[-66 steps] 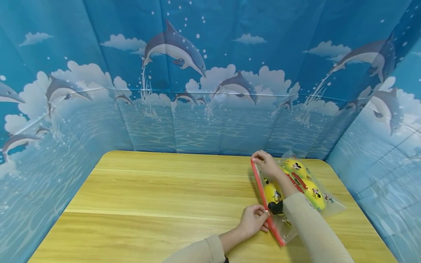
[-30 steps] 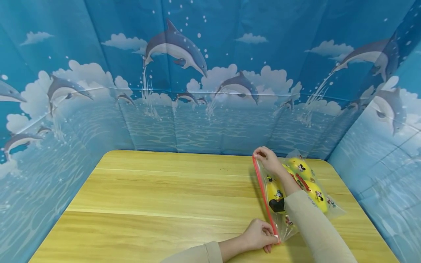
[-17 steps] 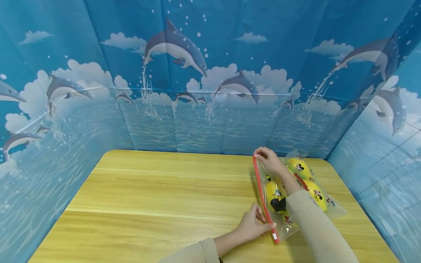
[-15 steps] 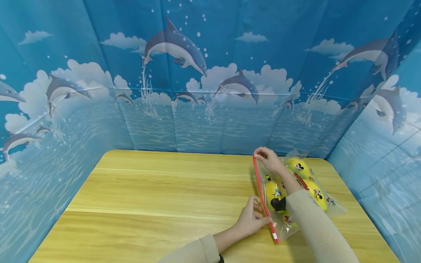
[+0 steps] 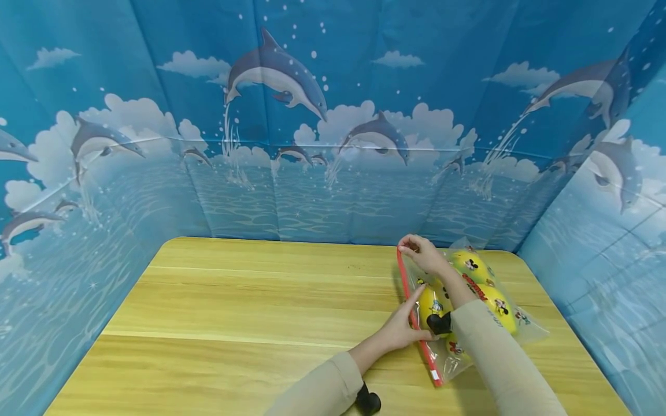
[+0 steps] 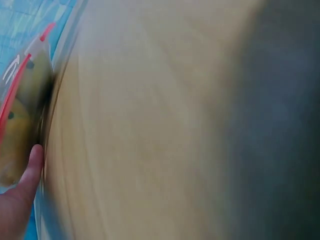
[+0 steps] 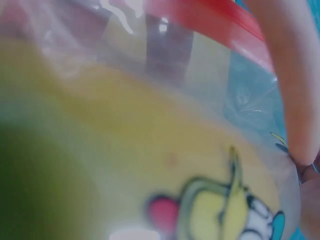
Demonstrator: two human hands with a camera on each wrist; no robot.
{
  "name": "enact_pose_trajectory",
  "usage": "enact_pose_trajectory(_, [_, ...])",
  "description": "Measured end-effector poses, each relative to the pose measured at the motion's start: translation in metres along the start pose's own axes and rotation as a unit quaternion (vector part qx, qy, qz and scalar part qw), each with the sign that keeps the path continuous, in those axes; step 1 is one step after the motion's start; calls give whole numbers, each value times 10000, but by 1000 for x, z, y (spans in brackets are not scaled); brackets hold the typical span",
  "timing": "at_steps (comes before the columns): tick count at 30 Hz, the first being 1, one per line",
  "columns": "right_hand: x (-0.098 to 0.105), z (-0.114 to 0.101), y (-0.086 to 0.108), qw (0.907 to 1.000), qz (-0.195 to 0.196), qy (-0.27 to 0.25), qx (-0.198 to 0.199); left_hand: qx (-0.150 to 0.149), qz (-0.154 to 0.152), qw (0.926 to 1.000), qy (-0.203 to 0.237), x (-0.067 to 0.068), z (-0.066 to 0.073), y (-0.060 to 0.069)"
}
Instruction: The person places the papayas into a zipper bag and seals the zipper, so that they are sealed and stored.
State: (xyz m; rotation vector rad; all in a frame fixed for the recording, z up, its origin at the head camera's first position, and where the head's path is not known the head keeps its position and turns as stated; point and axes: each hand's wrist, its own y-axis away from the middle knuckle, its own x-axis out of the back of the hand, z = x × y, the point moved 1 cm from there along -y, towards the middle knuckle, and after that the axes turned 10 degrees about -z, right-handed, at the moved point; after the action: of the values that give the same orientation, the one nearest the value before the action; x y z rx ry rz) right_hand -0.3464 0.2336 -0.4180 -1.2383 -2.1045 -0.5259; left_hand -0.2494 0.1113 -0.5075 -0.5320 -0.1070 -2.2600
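Observation:
A clear zip bag (image 5: 458,346) with a red zip edge and printed cartoon figures lies at the table's right. Inside are several rounded yellow-green fruits (image 5: 432,303), mango-like in look. My right hand (image 5: 422,254) pinches the far end of the red edge between thumb and fingers. Midway along that edge is my left hand (image 5: 398,332), thumb and forefinger spread straight against the bag. The left wrist view has one straight finger of the left hand (image 6: 22,200) beside the bag (image 6: 10,95). Close up, the right wrist view shows a fruit (image 7: 125,130) through the plastic.
The wood-grain table (image 5: 234,300) extends to the left. Behind it and at both sides hangs a blue dolphin curtain (image 5: 312,185). A white slider (image 5: 435,375) sits at the near end of the red edge. Black wrist cameras (image 5: 368,400) are on the wrists.
My left hand slid the white slider to the near end of the red edge, let go of it, then moved away from me to the edge's middle, fingers spreading. My right hand keeps its pinch.

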Motion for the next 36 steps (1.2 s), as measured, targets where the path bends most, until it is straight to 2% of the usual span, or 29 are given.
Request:
enact_pose_trajectory(5, [1,1,3,9999,-125,-71,44,108,64,9999,48,-3,1,-2])
enact_pose_trajectory(9, [8,3,9,9995,-174,-112,245,158,77,9996,202,-5,2,-2])
enact_pose_trajectory(14, [30,9,27,9988,-1,-276,397,258,160,9991,295,-7,1,-2])
enact_pose_trajectory(17, [47,23,43,9985,218,-325,383,315,182,9988,325,-8,0,-1])
enact_pose_trajectory(20, [62,40,62,9986,251,-391,255,340,196,9987,314,-8,1,-1])
enact_pose_trajectory(26, [81,75,102,9973,20,-664,-326,339,190,9986,348,-8,3,0])
enact_pose_trajectory(30, [81,95,121,9942,-88,-852,-643,380,172,9985,354,-8,3,1])
enact_pose_trajectory(36, [73,115,144,9846,-312,-1285,-1144,413,145,9985,325,-8,1,0])
